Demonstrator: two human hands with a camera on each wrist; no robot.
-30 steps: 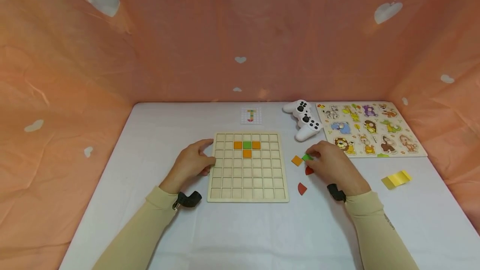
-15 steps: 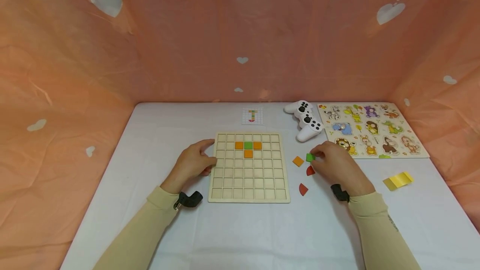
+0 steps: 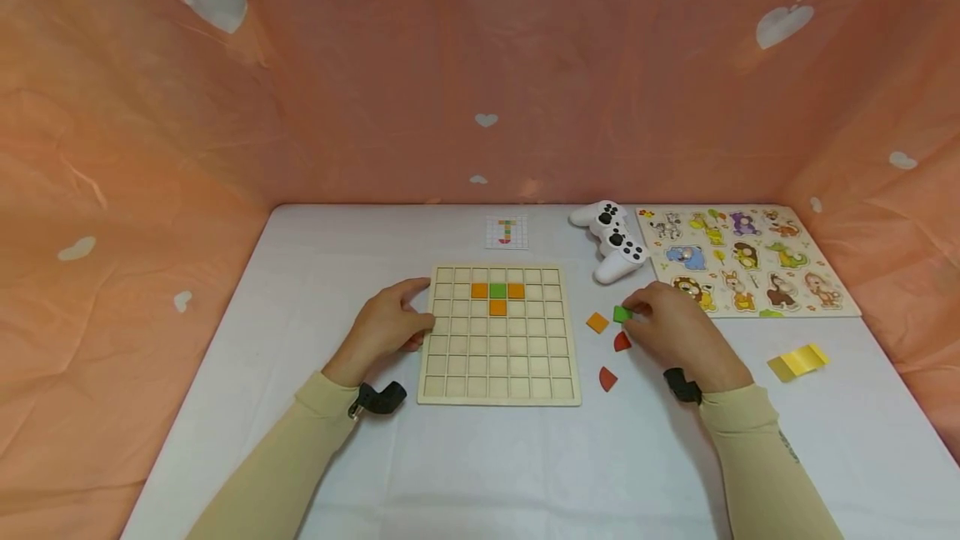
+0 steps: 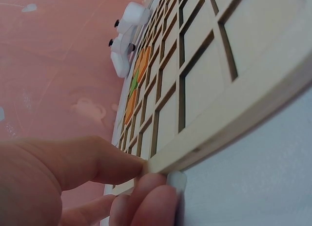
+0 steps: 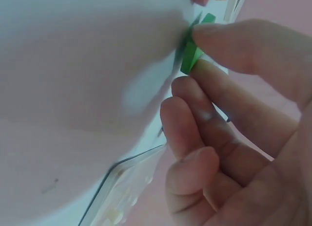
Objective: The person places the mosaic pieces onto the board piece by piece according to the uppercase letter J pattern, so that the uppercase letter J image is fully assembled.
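Observation:
A wooden grid board (image 3: 498, 369) lies in the middle of the table. Three orange tiles and a green tile (image 3: 498, 291) sit in its upper cells. My left hand (image 3: 382, 323) holds the board's left edge; the left wrist view shows its thumb and curled fingers at the rim. To the right of the board, my right hand (image 3: 671, 330) pinches a green square tile (image 5: 191, 53) between thumb and finger, close over the table. Near that hand lie a loose orange tile (image 3: 597, 322) and two red quarter-round tiles, one (image 3: 622, 342) by the fingers and one (image 3: 607, 378) lower down.
Behind the board lies a small pattern card (image 3: 507, 232). A white game controller (image 3: 609, 242) stands at the back right beside an animal puzzle board (image 3: 720, 257). A folded yellow strip (image 3: 798, 362) lies at the right. Orange curtain (image 3: 480, 65) surrounds the table.
My right hand, with the green tile, has shifted slightly to the right and the tile has turned a little. My left hand stays at the board's edge.

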